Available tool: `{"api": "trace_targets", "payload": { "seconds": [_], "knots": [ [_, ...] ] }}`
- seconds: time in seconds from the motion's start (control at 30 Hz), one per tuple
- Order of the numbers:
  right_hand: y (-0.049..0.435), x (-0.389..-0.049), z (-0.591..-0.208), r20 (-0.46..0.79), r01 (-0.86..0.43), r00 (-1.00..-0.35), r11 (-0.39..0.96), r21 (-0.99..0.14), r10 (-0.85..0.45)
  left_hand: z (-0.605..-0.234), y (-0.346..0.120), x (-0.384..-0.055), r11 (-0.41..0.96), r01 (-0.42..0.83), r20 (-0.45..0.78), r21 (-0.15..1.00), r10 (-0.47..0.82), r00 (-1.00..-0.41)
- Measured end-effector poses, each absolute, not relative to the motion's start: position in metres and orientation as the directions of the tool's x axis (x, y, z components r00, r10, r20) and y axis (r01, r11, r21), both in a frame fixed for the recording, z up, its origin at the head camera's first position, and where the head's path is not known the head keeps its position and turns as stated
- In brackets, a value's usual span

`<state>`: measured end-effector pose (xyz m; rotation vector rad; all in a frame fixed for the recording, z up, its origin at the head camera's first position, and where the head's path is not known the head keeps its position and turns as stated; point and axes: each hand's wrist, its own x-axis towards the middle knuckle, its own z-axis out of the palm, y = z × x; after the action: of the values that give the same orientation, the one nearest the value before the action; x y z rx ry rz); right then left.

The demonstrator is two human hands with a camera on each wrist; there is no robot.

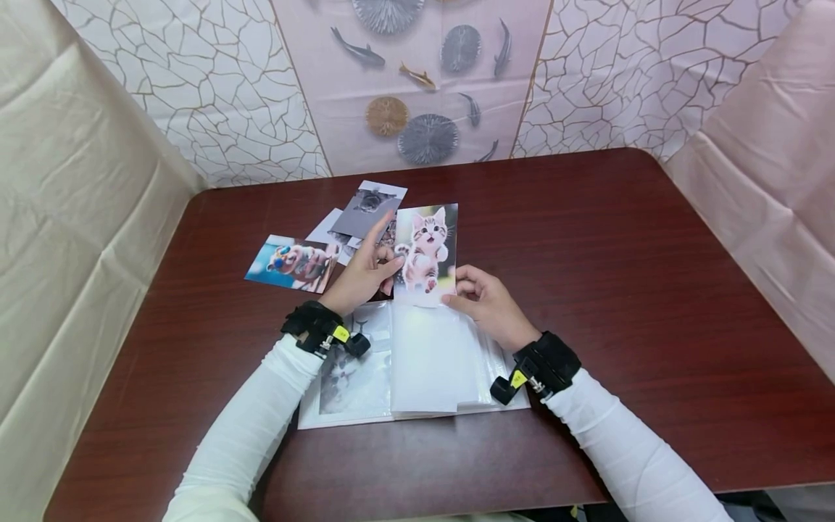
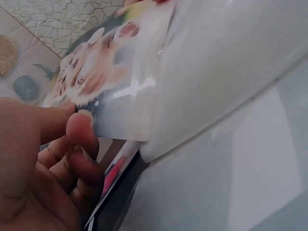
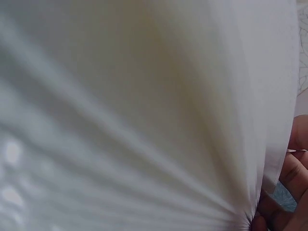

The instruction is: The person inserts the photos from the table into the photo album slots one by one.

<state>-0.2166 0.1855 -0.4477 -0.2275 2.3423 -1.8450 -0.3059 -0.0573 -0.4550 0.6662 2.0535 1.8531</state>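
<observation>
A photo card of a kitten [image 1: 424, 250] stands at the top edge of an open photo album [image 1: 424, 362], its lower edge right at the mouth of a clear sleeve page. My left hand [image 1: 365, 268] pinches the card's left edge between thumb and fingers, the index finger pointing upward. In the left wrist view, the card [image 2: 96, 72] bends slightly beside the white page [image 2: 216, 72]. My right hand [image 1: 489, 304] pinches the page's top edge at the card's lower right corner. The right wrist view shows pages [image 3: 144, 120] drawn together toward the fingertips [image 3: 260, 222].
Left of the album lies a photo card of an animal in blue glasses [image 1: 293, 262]. Behind the left hand, several loose cards overlap, with a grey rose card [image 1: 368, 206] on top. The brown table [image 1: 620, 290] meets patterned cloth [image 1: 424, 87] at its back edge.
</observation>
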Motion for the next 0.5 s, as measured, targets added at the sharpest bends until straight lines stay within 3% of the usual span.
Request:
{"api": "trace_targets", "payload": {
  "seconds": [0.5],
  "knots": [
    [0.1852,-0.2153,-0.4467,-0.017,-0.03,-0.979,0.225,-0.974,-0.201,-0.4531,-0.0577,-0.3064,0.058,0.113,0.067,0.992,0.522,-0.85]
  ]
}}
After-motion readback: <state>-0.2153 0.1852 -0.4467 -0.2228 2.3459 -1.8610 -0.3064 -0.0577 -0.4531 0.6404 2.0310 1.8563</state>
